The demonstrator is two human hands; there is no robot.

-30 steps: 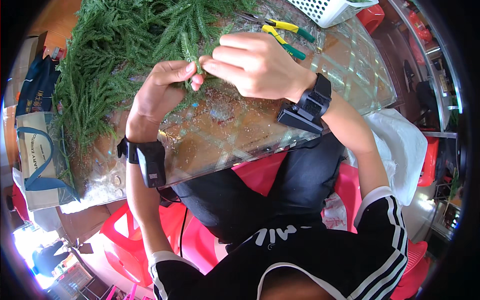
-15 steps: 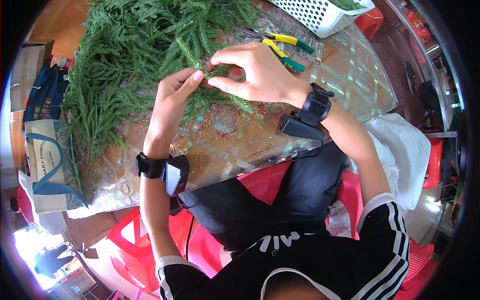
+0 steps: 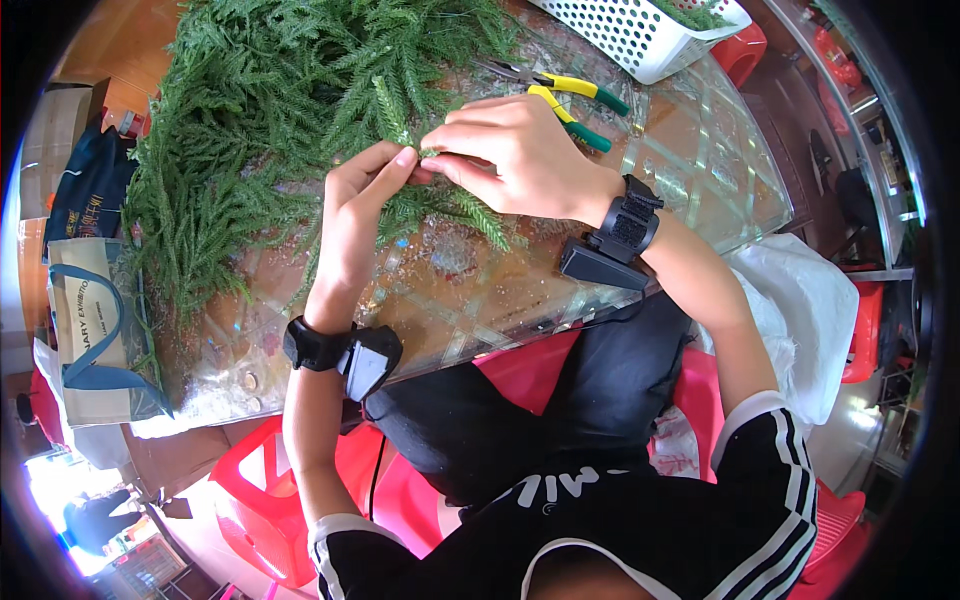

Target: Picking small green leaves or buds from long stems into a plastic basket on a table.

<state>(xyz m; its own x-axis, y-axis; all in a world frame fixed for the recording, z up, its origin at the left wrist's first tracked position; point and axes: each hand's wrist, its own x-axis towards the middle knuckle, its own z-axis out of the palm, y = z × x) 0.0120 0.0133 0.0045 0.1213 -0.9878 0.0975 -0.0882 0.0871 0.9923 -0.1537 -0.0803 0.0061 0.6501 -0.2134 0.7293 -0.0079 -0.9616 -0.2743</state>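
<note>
A green artificial pine sprig (image 3: 390, 110) stands up light-tipped between my hands over the glass-topped table (image 3: 460, 310). My left hand (image 3: 362, 195) pinches it between thumb and forefinger. From the right, my right hand (image 3: 535, 155) closes thumb and fingertips on the same sprig, right beside the left fingertips. Another branch tip (image 3: 485, 215) pokes out below my right hand; whether it belongs to the held piece I cannot tell. Behind my hands spreads a big heap of pine branches (image 3: 270, 120). Pliers with yellow and green handles (image 3: 575, 85) lie just beyond my right hand.
A white perforated basket (image 3: 650, 55) holding greenery stands at the far right. Paper bags hang at the left edge, one with a blue handle (image 3: 90, 350). A white sack (image 3: 810, 320) is at the right. Red plastic stools (image 3: 260, 500) stand below the table.
Both hands have shifted slightly right with the sprig. My right fingers have drawn closer together, and my left wrist has turned a little.
</note>
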